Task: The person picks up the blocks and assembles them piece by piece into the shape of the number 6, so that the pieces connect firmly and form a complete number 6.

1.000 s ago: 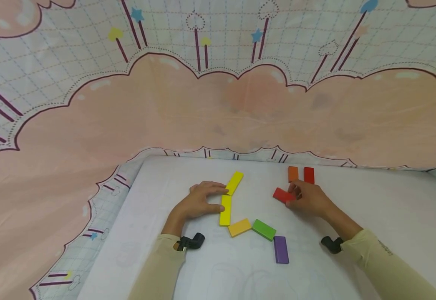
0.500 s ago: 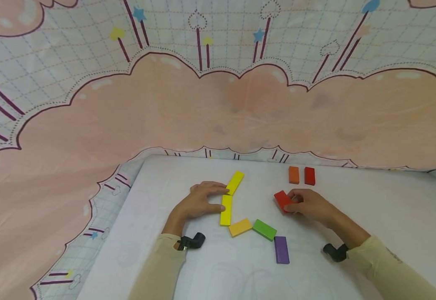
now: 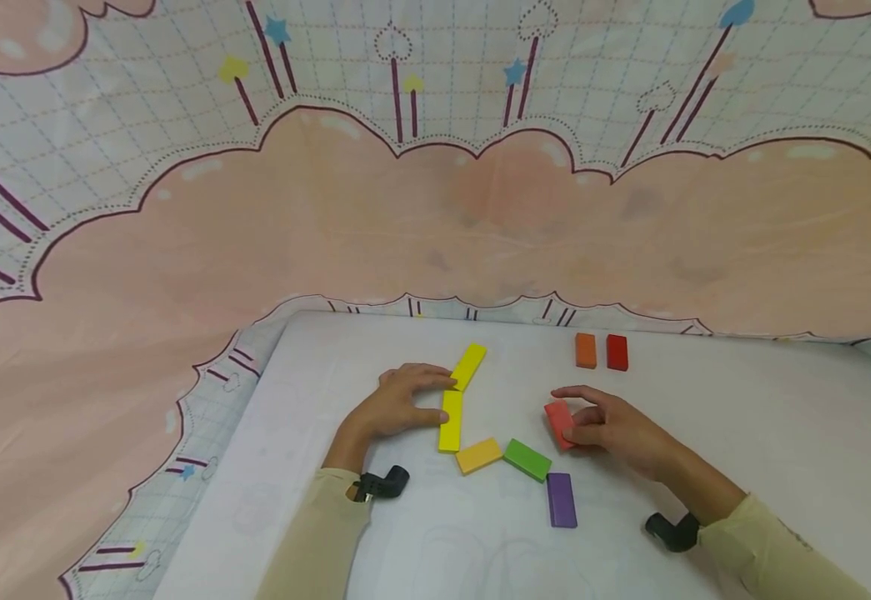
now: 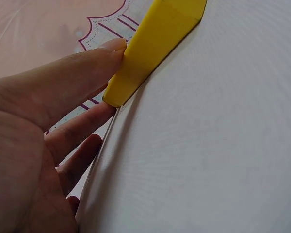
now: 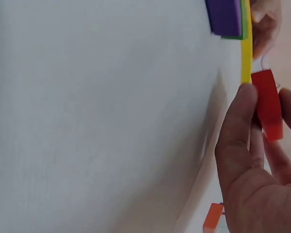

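In the head view, my right hand [image 3: 618, 427] pinches a red wooden block [image 3: 557, 421] between thumb and fingers; its index finger is stretched out past the block. The right wrist view shows the same red block [image 5: 267, 102] at the fingertips. My left hand [image 3: 397, 404] lies beside two yellow blocks set end to end, its thumb at the near yellow block [image 3: 450, 425] and a fingertip at the far yellow block [image 3: 469, 367]. From there the chain bends through an orange-yellow block [image 3: 479, 456] and a green block [image 3: 528, 460] to a purple block [image 3: 562, 500].
An orange block [image 3: 586, 351] and a second red block [image 3: 618, 352] lie side by side near the back of the white table [image 3: 743, 400]. Behind the table hangs a patterned pink and white cloth [image 3: 435, 217]. Each wrist wears a small black camera [image 3: 386, 483].
The right hand has brought the red block from near the orange and red pair toward the green and purple blocks, turning it more lengthwise. The left hand stays in place.
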A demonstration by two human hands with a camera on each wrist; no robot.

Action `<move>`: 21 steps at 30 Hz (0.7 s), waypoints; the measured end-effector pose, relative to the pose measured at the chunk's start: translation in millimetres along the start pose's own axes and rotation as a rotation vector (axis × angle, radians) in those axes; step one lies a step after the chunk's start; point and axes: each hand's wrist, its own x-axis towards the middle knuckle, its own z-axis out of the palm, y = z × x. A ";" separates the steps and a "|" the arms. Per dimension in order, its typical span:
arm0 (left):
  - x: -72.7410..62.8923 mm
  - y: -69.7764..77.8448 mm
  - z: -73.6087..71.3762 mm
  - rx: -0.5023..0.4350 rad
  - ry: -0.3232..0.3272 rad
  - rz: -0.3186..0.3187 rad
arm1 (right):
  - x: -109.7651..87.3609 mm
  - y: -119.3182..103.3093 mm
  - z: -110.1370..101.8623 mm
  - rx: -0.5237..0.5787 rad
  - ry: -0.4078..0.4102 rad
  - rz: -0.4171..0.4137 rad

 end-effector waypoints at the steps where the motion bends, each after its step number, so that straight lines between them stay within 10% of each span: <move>1: 0.2 0.5 -0.2 0.001 0.000 -0.004 | -1.0 -0.6 0.5 0.011 0.001 -0.003; 21: -1.3 2.7 -1.4 -0.013 0.003 0.002 | -19.1 -18.8 24.8 0.191 -0.010 0.019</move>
